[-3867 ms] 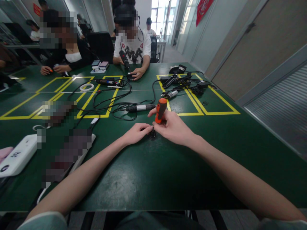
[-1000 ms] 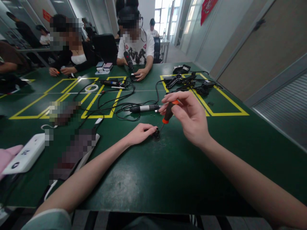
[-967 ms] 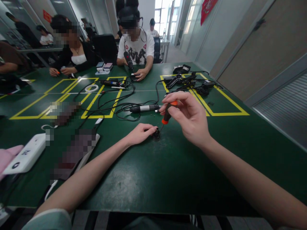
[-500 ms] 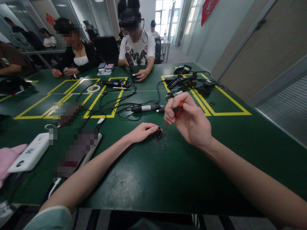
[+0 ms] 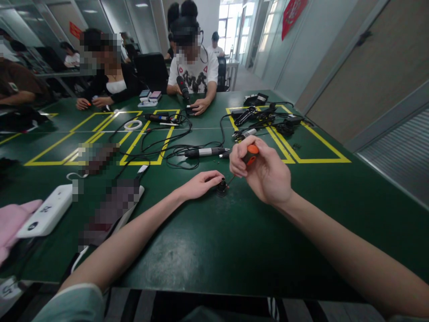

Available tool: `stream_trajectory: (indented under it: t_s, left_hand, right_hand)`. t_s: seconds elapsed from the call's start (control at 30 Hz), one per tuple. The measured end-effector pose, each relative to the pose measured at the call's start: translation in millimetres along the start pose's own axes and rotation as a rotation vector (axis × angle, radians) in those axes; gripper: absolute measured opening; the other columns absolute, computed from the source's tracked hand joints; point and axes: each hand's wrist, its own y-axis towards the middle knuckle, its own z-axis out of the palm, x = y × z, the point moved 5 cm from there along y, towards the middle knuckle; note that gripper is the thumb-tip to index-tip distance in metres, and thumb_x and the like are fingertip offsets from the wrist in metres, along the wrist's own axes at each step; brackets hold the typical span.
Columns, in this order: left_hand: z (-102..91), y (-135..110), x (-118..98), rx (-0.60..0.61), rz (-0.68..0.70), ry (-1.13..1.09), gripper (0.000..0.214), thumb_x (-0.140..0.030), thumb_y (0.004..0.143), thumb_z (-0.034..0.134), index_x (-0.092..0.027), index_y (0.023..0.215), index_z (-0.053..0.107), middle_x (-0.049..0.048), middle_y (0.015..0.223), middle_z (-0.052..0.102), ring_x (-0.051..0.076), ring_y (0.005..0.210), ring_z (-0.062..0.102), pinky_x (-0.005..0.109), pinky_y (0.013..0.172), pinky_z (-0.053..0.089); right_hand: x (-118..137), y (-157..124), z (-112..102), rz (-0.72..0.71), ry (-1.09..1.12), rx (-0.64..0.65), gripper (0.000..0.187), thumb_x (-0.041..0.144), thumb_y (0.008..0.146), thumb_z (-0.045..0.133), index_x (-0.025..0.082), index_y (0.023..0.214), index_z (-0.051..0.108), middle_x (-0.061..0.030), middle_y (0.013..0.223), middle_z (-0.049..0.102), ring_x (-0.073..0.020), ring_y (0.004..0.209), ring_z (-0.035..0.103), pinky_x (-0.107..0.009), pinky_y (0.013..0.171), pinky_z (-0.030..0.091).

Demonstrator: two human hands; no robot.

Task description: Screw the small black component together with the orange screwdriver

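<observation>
So, your right hand [image 5: 264, 173] is closed around one screwdriver [image 5: 250, 153]. It has an orange and black handle, and only the orange end shows above your fingers. Its thin shaft slants down and to the left, and the tip meets one small black round part [image 5: 221, 186]. The part stands on the green table [image 5: 208, 250], near the middle and between your two hands. Your left hand [image 5: 200, 184] rests on the table with bent fingers and pinches the part from its left side.

Just beyond the part lies one black and silver power tool [image 5: 205, 152], pointing right, with loose black cables [image 5: 157, 143] running left and far from it. Your right hand hides the tool's tip. I count at least three yellow frames [image 5: 315, 159] taped on the table. One white ring [image 5: 133, 125] lies in the far left area, and one white box [image 5: 47, 214] is near the left edge. A heap of black tools [image 5: 264, 115] fills the far right frame; I cannot count them. Two people sit at the far side, one in white [image 5: 196, 74] and one in black [image 5: 110, 86], each with hands on the table.
</observation>
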Motion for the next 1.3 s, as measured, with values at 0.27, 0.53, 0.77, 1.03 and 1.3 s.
stream_trajectory:
  t_s: [0.27,0.53,0.77,1.03,1.3]
  left_hand:
    - [-0.2,1.3,1.0,0.009,0.002,0.037,0.050,-0.062,0.096,0.057,-0.014,0.104,0.071,0.0101,0.112,0.076,0.021,0.100,0.068,0.032,0.098,0.051]
    - [0.8,1.7,-0.1,0.062,0.012,0.011,0.059,-0.068,0.095,0.056,-0.012,0.105,0.074,0.0113,0.112,0.078,0.021,0.101,0.070,0.031,0.098,0.051]
    - [1.5,2.5,0.7,0.019,-0.006,-0.109,0.057,-0.069,0.089,0.066,-0.013,0.101,0.068,0.0114,0.104,0.079,0.022,0.099,0.071,0.034,0.096,0.053]
    - [-0.3,2.7,2.4,0.041,-0.008,-0.071,0.055,-0.065,0.092,0.063,-0.012,0.104,0.072,0.0114,0.108,0.079,0.023,0.102,0.071,0.034,0.100,0.051]
    - [0.2,3.4,4.8,0.069,0.000,-0.075,0.057,-0.066,0.093,0.062,-0.012,0.105,0.075,0.0114,0.111,0.079,0.021,0.102,0.071,0.033,0.100,0.051]
  right_hand:
    - [-1.2,-0.2,-1.6,-0.029,0.102,-0.007,0.026,0.045,0.091,0.064,0.026,0.089,0.047,0.0057,0.067,0.048,-0.0123,0.054,0.040,-0.027,0.053,0.038]
    - [-5.6,0.3,-3.7,0.031,0.134,-0.049,0.027,0.050,0.097,0.059,0.024,0.092,0.058,0.0038,0.066,0.048,-0.0132,0.056,0.042,-0.029,0.056,0.040]
    - [-4.5,-0.2,-3.6,-0.010,0.111,-0.049,0.027,0.049,0.094,0.066,0.025,0.092,0.054,0.0021,0.075,0.060,-0.0140,0.062,0.052,-0.028,0.059,0.044]
    - [-5.7,-0.7,1.3,0.059,0.139,-0.025,0.037,0.060,0.099,0.056,0.024,0.088,0.056,0.0048,0.063,0.044,-0.0126,0.054,0.040,-0.028,0.054,0.040]
    - [-3.6,0.9,1.8,0.044,0.099,-0.027,0.041,0.063,0.095,0.062,0.024,0.083,0.052,0.0034,0.067,0.050,-0.0133,0.056,0.046,-0.028,0.052,0.040]
